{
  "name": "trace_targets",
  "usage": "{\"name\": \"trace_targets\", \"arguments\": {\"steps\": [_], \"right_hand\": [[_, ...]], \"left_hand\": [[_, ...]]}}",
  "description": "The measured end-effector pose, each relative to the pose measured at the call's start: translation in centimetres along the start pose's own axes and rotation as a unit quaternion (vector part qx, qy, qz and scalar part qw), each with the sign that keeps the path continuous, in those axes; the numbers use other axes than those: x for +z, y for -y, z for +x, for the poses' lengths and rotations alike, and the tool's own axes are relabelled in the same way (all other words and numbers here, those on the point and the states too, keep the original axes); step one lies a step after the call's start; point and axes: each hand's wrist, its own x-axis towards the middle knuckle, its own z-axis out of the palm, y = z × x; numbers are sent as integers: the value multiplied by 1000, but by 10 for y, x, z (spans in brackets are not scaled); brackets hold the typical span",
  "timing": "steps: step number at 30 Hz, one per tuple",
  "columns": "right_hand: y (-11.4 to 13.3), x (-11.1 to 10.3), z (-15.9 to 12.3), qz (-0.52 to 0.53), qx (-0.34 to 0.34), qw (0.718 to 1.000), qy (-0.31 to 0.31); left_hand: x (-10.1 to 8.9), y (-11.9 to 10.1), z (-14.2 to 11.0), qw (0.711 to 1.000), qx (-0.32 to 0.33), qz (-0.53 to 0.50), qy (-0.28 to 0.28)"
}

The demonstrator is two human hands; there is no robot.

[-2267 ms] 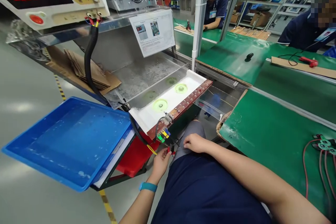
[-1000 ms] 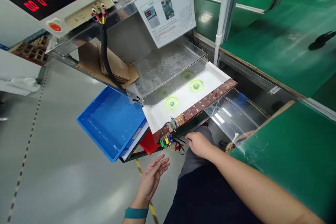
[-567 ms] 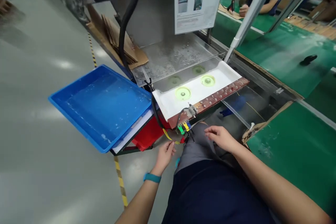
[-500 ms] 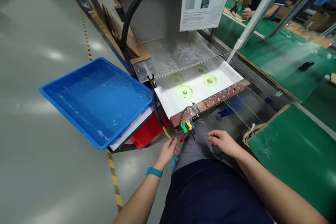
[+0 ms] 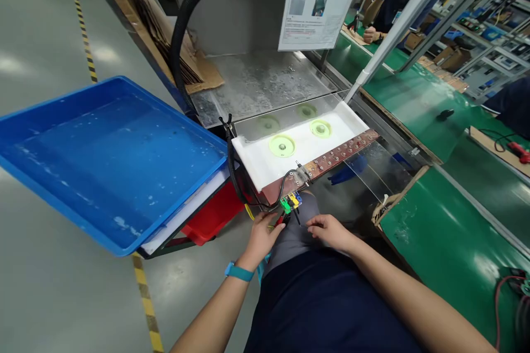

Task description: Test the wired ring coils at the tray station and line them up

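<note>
My left hand (image 5: 260,237) is closed, with its thumb and fingers at a small red clip (image 5: 280,219) beside a yellow wire (image 5: 249,212). Just above it, a cluster of green, yellow and blue connectors (image 5: 291,202) hangs at the front of the fixture, with thin black prongs below. My right hand (image 5: 329,231) is to the right of these prongs, apart from them, its fingers curled together and nothing visible in them. The white fixture (image 5: 259,168) has pale green round recesses (image 5: 282,146) and a brown strip (image 5: 343,151) with studs along its front edge.
A large blue tray (image 5: 124,165) stands at left above a red bin (image 5: 213,218). Cardboard sheets (image 5: 165,38) lean behind a black corrugated hose (image 5: 182,27). A printed sheet (image 5: 317,5) hangs above. Green work mats (image 5: 447,220) lie at right; a person (image 5: 397,8) sits beyond.
My left hand has moved from beside the yellow wire onto the red clip. My right hand has come left, closer to the connectors. The view has shifted right.
</note>
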Motion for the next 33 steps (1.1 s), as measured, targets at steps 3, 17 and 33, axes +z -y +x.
{"name": "trace_targets", "arguments": {"steps": [3, 17, 33], "right_hand": [[6, 6, 12, -93, -35, 995, -3], [21, 35, 43, -144, -135, 980, 9], [13, 36, 54, -122, -165, 978, 27]], "left_hand": [[5, 4, 8, 1000, -3, 16, 13], [-12, -2, 0, 994, 26, 77, 67], [-14, -3, 0, 987, 52, 125, 82]]}}
